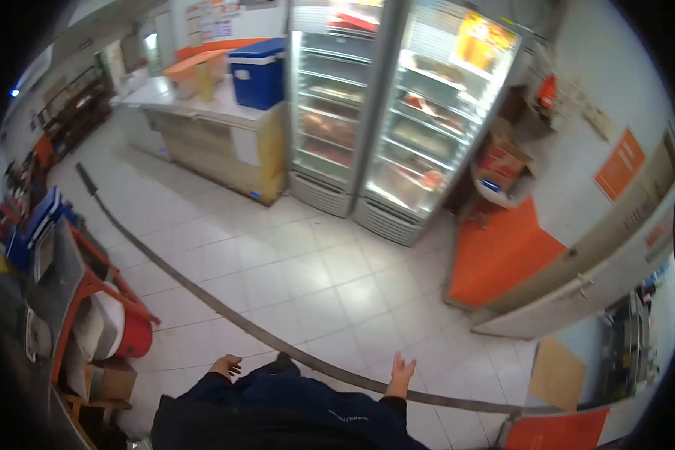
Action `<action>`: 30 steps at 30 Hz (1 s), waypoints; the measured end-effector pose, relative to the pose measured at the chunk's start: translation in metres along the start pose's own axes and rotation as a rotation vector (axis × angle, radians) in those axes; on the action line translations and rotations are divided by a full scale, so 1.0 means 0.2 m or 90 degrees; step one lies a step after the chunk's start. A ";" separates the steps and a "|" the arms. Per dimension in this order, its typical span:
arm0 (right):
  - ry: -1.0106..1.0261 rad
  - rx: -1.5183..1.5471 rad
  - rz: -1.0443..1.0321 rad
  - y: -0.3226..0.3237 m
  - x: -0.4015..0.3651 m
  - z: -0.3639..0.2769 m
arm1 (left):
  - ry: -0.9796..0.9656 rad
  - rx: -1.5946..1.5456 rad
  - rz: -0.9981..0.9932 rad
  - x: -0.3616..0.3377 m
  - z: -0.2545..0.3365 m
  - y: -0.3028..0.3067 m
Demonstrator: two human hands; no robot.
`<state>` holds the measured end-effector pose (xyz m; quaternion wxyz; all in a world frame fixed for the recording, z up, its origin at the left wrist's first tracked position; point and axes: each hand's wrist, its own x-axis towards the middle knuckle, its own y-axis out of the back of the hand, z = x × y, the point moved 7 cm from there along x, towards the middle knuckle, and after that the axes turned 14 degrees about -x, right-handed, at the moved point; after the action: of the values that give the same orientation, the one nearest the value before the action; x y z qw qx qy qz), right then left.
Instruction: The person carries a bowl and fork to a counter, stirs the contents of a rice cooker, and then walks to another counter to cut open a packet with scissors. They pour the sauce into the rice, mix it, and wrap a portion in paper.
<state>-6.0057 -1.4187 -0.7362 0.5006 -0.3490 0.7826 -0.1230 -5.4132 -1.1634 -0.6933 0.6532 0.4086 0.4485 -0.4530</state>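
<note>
My left hand (226, 366) hangs low beside my dark jacket (300, 401), its fingers a little apart and nothing in it. To the right, my right hand (401, 373) is held out over the white tiled floor (337, 292), empty, with fingers spread. Neither touches any object. A long dark strip (225, 311), which looks like a floor drain channel, runs across the tiles close to both hands; the wide lens bends it into a curve. One of my shoes (284, 363) shows near its edge.
Two lit glass-door fridges (397, 127) stand ahead. Left of them, a counter (210, 139) bears a blue cooler box (256, 73) and an orange bin (195, 73). An orange-framed table (90, 277) with a red bucket (135, 334) is at left. An open door (555, 304) juts in at right.
</note>
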 end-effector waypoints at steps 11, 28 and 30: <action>0.555 -1.463 0.008 -1.28 -0.02 0.55 | -0.234 -0.809 0.371 0.07 -0.78 1.04; 0.074 -0.706 -0.502 -4.13 -0.17 3.81 | -0.367 -0.157 0.607 0.34 0.94 3.18; -0.071 -0.729 -0.708 -4.59 -0.45 4.81 | -0.576 -0.568 0.582 0.14 1.17 3.58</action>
<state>-4.7583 -1.8737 -0.6270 0.1472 -0.8965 0.4095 0.0838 -4.6719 -1.2061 -0.5681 0.9967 0.0274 0.0655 -0.0381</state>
